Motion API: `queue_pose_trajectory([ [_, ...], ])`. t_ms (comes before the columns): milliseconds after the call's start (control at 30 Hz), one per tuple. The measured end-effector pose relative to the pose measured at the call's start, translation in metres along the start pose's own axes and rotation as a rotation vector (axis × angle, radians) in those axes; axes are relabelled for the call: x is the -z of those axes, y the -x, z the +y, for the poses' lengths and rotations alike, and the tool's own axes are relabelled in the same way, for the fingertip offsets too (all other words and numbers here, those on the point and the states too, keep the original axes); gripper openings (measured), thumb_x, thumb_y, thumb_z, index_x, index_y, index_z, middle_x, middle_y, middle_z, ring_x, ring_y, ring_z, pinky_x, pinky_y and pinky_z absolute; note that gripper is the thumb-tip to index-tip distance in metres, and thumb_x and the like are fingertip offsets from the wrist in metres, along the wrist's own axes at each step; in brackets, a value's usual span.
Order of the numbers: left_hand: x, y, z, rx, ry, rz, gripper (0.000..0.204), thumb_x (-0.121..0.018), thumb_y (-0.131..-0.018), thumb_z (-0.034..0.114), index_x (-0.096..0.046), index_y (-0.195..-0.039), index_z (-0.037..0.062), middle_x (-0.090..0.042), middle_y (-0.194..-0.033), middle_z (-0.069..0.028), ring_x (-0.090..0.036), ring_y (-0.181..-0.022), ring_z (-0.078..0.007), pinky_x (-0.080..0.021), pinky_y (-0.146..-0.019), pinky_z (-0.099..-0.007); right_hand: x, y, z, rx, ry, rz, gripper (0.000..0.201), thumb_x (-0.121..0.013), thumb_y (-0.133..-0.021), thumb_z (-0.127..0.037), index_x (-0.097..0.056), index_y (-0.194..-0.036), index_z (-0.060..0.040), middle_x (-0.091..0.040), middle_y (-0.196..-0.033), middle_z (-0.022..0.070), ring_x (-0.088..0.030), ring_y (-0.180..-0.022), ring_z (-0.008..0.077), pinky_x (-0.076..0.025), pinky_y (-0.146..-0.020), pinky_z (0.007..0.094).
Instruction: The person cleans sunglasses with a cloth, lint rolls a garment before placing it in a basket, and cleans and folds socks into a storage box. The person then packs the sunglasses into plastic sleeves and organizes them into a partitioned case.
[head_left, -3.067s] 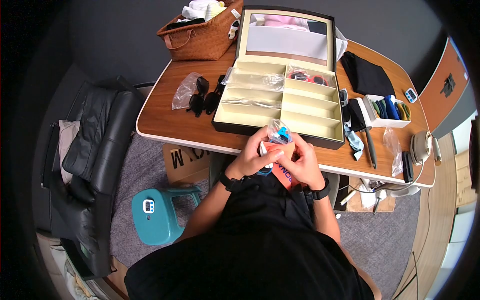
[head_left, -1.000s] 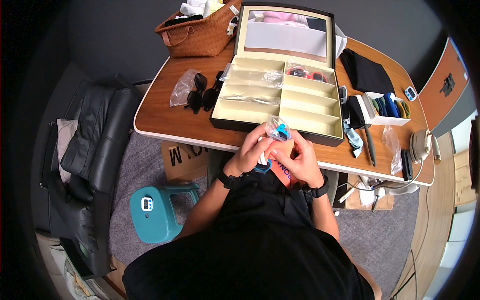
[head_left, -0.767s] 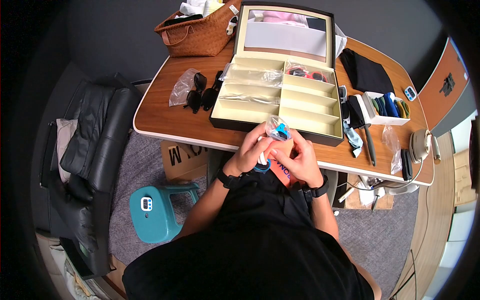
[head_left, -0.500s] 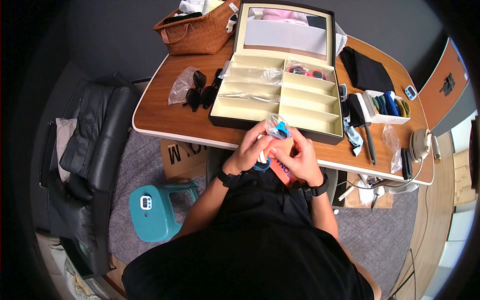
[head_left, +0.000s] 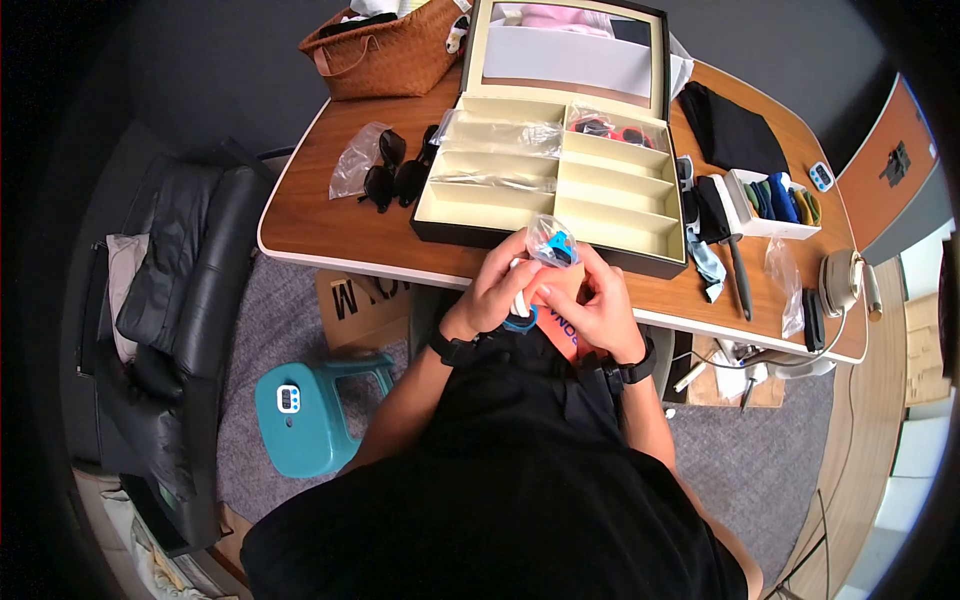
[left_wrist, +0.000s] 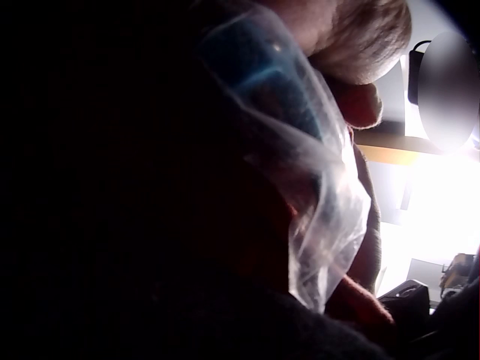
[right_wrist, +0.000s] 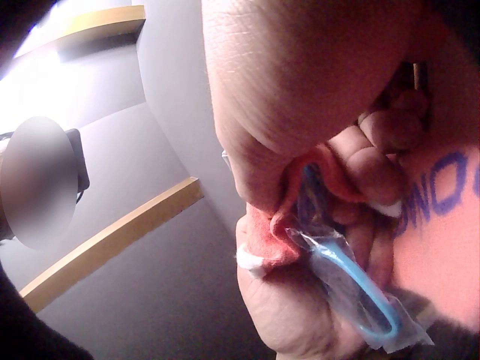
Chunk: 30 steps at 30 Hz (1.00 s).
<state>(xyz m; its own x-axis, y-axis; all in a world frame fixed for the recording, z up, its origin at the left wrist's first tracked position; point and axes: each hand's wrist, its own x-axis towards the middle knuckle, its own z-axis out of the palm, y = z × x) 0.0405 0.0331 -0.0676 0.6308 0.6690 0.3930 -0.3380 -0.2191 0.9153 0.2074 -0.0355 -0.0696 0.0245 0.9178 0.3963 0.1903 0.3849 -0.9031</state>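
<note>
Both hands meet just in front of the table's near edge in the head view. My left hand point(head_left: 490, 292) and right hand point(head_left: 608, 312) pinch a coral knit sock point(head_left: 560, 334) with purple letters and white edging, thumbs on top. Blue sunglasses point(head_left: 561, 247) in a clear plastic bag point(head_left: 541, 229) stick out above the fingertips; another blue-rimmed part shows below the left hand. In the right wrist view a blue temple point(right_wrist: 361, 279) lies in the bag, with folds of the sock point(right_wrist: 271, 234) around it. The left wrist view is dark, the bag point(left_wrist: 330, 210) crossing it.
An open sunglasses case point(head_left: 480, 233) with cream compartments lies ahead, red sunglasses point(head_left: 632, 137) bagged inside. Black sunglasses point(head_left: 380, 185) sit left of it. To the right are a white box point(head_left: 775, 228) of rolled fabric, a dark-handled tool point(head_left: 741, 285) and a corded beige appliance point(head_left: 838, 285).
The head view has tilted, so table and case sit slightly higher and further left. Both hands keep holding the sock and bagged sunglasses, with only slight finger movement.
</note>
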Motion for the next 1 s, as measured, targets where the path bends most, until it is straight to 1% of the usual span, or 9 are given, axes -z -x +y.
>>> queue_pose_trajectory([
  [167,0.000,0.000,-0.001,0.003,0.016,-0.006,0.038,-0.046,-0.097,0.015,-0.048,-0.130,-0.0038,-0.058,-0.118,-0.0080,-0.052,-0.109,-0.0130,-0.041,-0.097,-0.0280,-0.001,0.000,0.000,0.006,-0.008,0.005,0.043,-0.077,-0.082,-0.018,-0.060,-0.118,-0.0016,-0.060,-0.064,-0.0009,-0.050,-0.052,0.0022,-0.038,-0.048,0.0207],
  [567,0.001,0.001,-0.002,0.018,-0.019,0.008,0.041,-0.048,-0.097,0.019,-0.048,-0.130,-0.0042,-0.058,-0.119,-0.0083,-0.052,-0.110,-0.0136,-0.040,-0.098,-0.0283,-0.001,0.000,0.000,0.008,0.002,0.016,0.045,-0.078,-0.081,-0.019,-0.060,-0.119,-0.0027,-0.057,-0.062,-0.0004,-0.047,-0.051,0.0029,-0.037,-0.047,0.0219],
  [700,0.000,0.000,-0.001,0.009,0.002,0.005,0.040,-0.048,-0.097,0.018,-0.049,-0.130,-0.0040,-0.058,-0.119,-0.0082,-0.052,-0.109,-0.0135,-0.040,-0.097,-0.0283,-0.001,0.001,0.004,0.020,0.016,0.011,0.045,-0.078,-0.081,-0.019,-0.060,-0.118,-0.0027,-0.056,-0.061,0.0000,-0.047,-0.050,0.0035,-0.038,-0.047,0.0217],
  [867,0.005,0.001,-0.010,-0.001,-0.031,0.018,0.037,-0.048,-0.096,0.014,-0.051,-0.128,-0.0037,-0.059,-0.116,-0.0081,-0.053,-0.107,-0.0131,-0.042,-0.095,-0.0280,0.001,0.000,0.007,0.021,0.030,0.001,0.045,-0.078,-0.080,-0.021,-0.060,-0.118,-0.0036,-0.054,-0.058,-0.0007,-0.047,-0.048,0.0034,-0.037,-0.046,0.0218],
  [1000,0.000,0.000,-0.004,-0.007,0.002,0.032,0.035,-0.048,-0.096,0.014,-0.052,-0.126,-0.0027,-0.059,-0.115,-0.0081,-0.053,-0.106,-0.0127,-0.042,-0.095,-0.0278,0.000,0.000,0.005,0.007,0.032,0.005,0.045,-0.078,-0.080,-0.021,-0.060,-0.117,-0.0043,-0.052,-0.056,-0.0015,-0.046,-0.047,0.0036,-0.036,-0.045,0.0220],
])
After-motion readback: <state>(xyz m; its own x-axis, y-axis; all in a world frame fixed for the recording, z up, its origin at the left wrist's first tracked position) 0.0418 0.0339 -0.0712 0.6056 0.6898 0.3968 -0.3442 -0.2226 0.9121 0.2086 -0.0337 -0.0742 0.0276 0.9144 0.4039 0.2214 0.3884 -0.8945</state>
